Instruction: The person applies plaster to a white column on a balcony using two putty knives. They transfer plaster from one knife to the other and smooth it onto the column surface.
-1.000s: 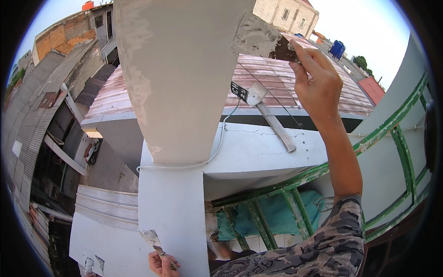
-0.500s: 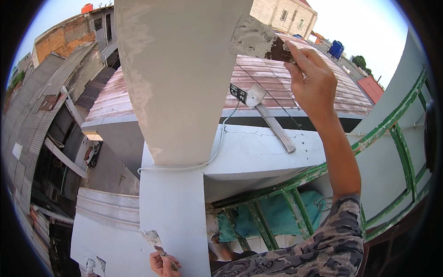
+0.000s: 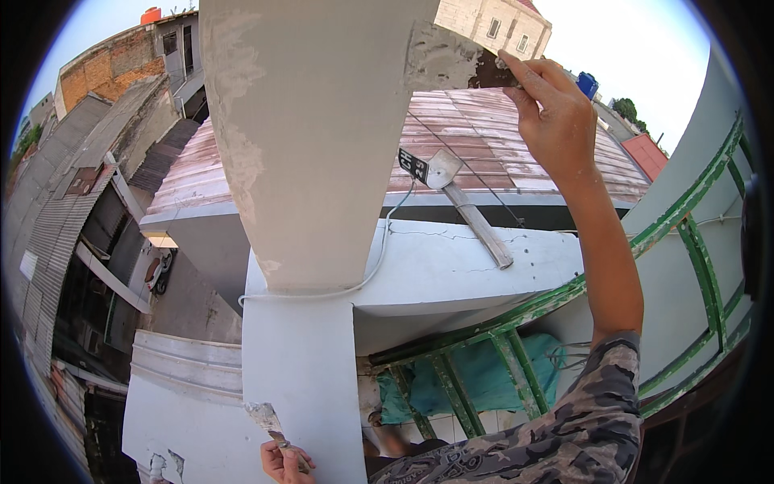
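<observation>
Up at the right edge of a tall grey column (image 3: 322, 145), my right hand (image 3: 560, 117) pinches a flat broad scraper blade (image 3: 492, 71) between thumb and fingers. Grey filler paste (image 3: 439, 58) coats most of its left part, which touches or overlaps the column's edge. Paler smeared patches (image 3: 242, 153) run down the column's left side. Low in the view, my left hand (image 3: 286, 465) is closed round the handle of a putty knife (image 3: 264, 418), its paste-smeared blade pointing up in front of the white wall.
A green metal ladder (image 3: 516, 315) curves across the right side. The white ledge (image 3: 476, 250) carries a wooden stick (image 3: 480, 226) with a flat plate, beside a licence plate (image 3: 414, 164). A white cable (image 3: 322, 294) rounds the column's foot. A lane (image 3: 197, 282) lies far below, left.
My right hand has shifted a little up and to the right with the scraper blade, which now sits more level. My left hand and the putty knife have stayed in place.
</observation>
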The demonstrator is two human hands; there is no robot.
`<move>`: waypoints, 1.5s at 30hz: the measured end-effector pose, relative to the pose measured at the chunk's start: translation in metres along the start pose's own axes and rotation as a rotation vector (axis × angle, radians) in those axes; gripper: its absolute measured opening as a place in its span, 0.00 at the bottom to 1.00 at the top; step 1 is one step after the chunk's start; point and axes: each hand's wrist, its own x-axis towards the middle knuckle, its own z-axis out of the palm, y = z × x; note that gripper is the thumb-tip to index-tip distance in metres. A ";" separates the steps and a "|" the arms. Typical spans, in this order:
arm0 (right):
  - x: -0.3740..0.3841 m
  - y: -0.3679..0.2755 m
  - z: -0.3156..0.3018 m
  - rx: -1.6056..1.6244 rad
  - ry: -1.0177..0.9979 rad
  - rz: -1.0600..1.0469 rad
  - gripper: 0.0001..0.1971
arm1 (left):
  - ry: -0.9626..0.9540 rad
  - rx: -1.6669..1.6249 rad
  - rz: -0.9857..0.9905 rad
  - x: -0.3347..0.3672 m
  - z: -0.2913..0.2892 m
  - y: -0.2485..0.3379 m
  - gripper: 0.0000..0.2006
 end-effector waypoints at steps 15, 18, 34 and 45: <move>0.014 0.007 -0.007 0.104 -0.071 0.081 0.18 | -0.006 0.007 0.003 0.000 0.001 0.002 0.10; 0.006 -0.001 -0.002 0.072 -0.108 0.081 0.20 | 0.000 0.027 0.005 0.000 0.001 0.002 0.10; 0.022 0.007 -0.003 0.133 -0.025 0.004 0.19 | 0.012 -0.007 0.020 0.000 0.000 -0.001 0.10; 0.006 0.018 -0.001 0.278 0.080 0.323 0.20 | 0.025 -0.011 0.026 0.001 -0.003 -0.011 0.08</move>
